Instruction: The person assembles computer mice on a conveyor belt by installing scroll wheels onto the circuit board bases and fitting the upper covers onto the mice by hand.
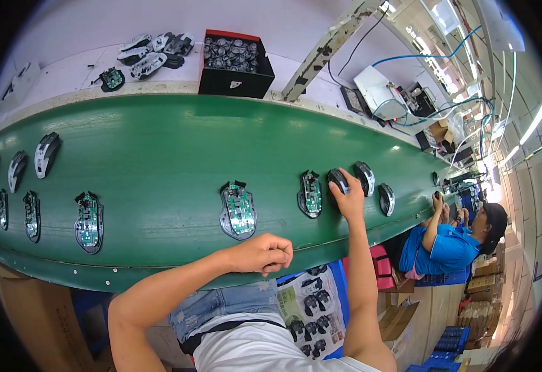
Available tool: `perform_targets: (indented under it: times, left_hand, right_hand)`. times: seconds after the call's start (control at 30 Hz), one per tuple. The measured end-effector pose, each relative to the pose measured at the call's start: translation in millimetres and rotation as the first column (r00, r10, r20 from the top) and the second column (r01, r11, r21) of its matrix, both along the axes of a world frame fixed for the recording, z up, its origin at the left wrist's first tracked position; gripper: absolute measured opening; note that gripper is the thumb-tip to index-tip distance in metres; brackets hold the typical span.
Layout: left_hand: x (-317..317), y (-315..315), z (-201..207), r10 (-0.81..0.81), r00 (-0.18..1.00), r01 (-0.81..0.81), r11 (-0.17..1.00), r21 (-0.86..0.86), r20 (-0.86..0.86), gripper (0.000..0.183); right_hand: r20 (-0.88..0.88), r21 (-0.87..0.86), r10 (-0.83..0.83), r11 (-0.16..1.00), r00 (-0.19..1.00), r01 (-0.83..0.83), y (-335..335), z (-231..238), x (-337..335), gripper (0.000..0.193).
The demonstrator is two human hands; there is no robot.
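My right hand [350, 199] reaches over the green belt with its fingers around a dark computer mouse [338, 180]. To the right of it lie a silver-and-black mouse [364, 178] and another mouse [387, 199]. Just left of the gripped mouse is an open mouse base with a green circuit board [311, 194]. My left hand [262, 254] is curled into a loose fist at the belt's near edge, and nothing shows in it. Beyond that fist sits a larger open mouse base with its circuit board [240, 211].
More open mouse bases [88, 222] and closed mice [48, 155] line the belt [159, 155] at left. A black box [235, 84] of small round parts and loose shells [149, 65] occupy the far ledge. A co-worker in blue [448, 248] sits at right. Below, a tray [339, 291] holds dark parts.
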State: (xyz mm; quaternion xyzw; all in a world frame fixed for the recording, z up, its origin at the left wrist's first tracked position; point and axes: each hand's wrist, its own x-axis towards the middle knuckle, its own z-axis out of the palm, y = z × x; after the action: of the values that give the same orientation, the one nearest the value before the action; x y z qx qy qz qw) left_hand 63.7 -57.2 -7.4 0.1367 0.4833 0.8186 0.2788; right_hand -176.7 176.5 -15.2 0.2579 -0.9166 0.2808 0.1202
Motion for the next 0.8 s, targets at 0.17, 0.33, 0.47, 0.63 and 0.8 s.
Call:
perform_targets:
  times: [0.17, 0.33, 0.47, 0.63, 0.8]
  left_hand:
    - [2, 0, -4, 0.007, 1.0, -0.007, 1.0, -0.023, -0.01, 0.018]
    - [1, 0, -4, 0.041, 0.999, -0.041, 0.999, 0.02, -0.013, 0.018]
    - [2, -3, 1, 0.055, 0.998, -0.056, 0.998, -0.029, -0.027, 0.019]
    - [5, -3, -6, 0.038, 0.996, -0.042, 0.998, -0.052, -0.077, 0.019]
    - [9, -9, 1, 0.068, 0.998, -0.067, 0.997, 0.023, -0.011, 0.023]
  right_hand:
    - [-0.094, 0.252, -0.097, 0.961, 0.991, 0.118, -11, -8, 13, 0.049]
    - [-0.179, 0.077, 0.043, 0.997, 0.983, -0.029, -2, -21, 9, 0.038]
    - [-0.288, 0.177, 0.065, 0.984, 0.955, -0.014, -10, -16, 13, 0.039]
    - [-0.089, 0.241, 0.113, 0.967, 0.99, -0.089, -12, -3, 10, 0.043]
    - [-0.044, -0.064, 0.211, 0.975, 0.976, -0.214, 18, -22, -1, 0.047]
